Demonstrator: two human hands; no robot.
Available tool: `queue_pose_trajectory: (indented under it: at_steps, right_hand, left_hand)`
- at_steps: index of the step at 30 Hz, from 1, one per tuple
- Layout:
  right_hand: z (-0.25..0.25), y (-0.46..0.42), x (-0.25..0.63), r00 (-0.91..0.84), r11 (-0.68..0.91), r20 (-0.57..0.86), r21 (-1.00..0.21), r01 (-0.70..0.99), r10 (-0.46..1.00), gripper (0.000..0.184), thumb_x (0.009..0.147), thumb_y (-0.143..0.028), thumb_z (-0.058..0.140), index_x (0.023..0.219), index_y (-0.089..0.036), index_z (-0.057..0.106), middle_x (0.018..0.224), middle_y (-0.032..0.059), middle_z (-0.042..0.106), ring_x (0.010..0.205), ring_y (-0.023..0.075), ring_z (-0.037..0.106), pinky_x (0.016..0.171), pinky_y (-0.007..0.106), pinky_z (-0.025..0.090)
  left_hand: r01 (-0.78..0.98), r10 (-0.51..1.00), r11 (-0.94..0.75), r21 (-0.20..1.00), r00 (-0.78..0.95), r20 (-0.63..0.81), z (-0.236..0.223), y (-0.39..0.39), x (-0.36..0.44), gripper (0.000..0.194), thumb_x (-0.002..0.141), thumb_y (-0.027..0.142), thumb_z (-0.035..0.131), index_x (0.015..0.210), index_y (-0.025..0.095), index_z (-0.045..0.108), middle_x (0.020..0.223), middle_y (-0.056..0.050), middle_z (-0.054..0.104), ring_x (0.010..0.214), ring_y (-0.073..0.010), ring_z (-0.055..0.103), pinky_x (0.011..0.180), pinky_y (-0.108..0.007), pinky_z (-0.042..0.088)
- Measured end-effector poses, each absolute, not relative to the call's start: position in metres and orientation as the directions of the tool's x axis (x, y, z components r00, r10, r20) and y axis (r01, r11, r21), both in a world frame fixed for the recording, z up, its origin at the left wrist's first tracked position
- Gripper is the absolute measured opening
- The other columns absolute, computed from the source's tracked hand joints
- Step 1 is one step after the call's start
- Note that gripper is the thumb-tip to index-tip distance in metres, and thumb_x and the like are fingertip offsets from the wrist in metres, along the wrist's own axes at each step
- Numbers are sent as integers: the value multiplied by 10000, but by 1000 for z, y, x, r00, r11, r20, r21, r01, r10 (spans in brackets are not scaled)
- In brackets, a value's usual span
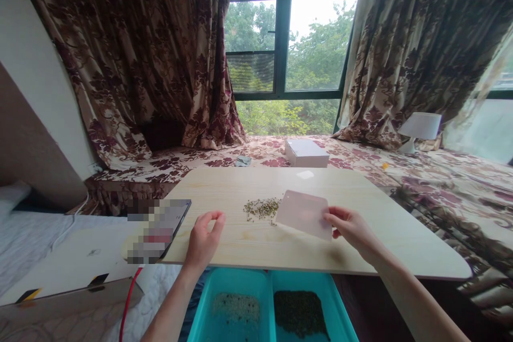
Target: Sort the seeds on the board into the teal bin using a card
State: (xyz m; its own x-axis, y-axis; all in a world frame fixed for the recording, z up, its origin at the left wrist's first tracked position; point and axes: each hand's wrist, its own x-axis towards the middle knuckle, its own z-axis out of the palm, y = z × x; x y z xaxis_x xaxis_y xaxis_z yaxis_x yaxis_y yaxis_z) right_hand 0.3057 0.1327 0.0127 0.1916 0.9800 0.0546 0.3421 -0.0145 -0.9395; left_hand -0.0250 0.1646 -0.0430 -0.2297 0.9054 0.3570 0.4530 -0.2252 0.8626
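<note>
My right hand (pixel 347 227) grips a translucent plastic scraper (pixel 302 214) by its right edge, fingers and thumb closed on it. The scraper is tilted over the table, its left edge at a small pile of greenish-brown beans (pixel 260 208). Left of the pile, my left hand (pixel 206 238) hovers near the table's front edge. Its fingers are curled with the thumb close to the fingertips; anything between them is hidden. Below the edge stands a turquoise two-compartment container (pixel 270 299). Pale grains (pixel 236 307) lie in its left compartment, dark ones (pixel 300 312) in its right.
The light wooden table (pixel 385 224) has rounded corners. A dark-edged device (pixel 176 224), partly blurred out, lies at its left with a red cable (pixel 130 299). A cardboard box (pixel 80 262) is beyond. Behind stand a white box (pixel 306 153) and a lamp (pixel 420 127).
</note>
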Motion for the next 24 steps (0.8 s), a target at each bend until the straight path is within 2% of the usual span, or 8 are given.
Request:
queue_pose_trajectory:
  at_steps: [12,17,24]
  right_hand:
    - [9,137,301,185,-27,40,-939,342,982,258,620,-376,561,701,-151,659,624,26,623,449,100,475,446,255,423]
    - [10,137,301,144,-35,12,-947,319,989,256,617,-366,573,707,-148,673,628,29,634,472,108,488,440,249,421]
    - [11,138,305,195,-30,35,-946,321,980,257,616,-357,579,724,-150,688,638,33,650,473,111,496,440,250,424]
  left_hand:
    - [444,902,-233,865,-234,363,-42,164,-24,352,758,510,534,836,195,668,966,-74,671,1008,-257,573,869,-366,460]
    - [466,892,-255,847,-224,392,-44,166,-25,345,759,507,536,825,196,669,947,-72,679,995,-258,579,911,-380,439]
    - [472,889,-259,843,-226,399,-43,166,-25,335,761,497,536,823,197,672,934,-64,682,985,-251,586,911,-367,442]
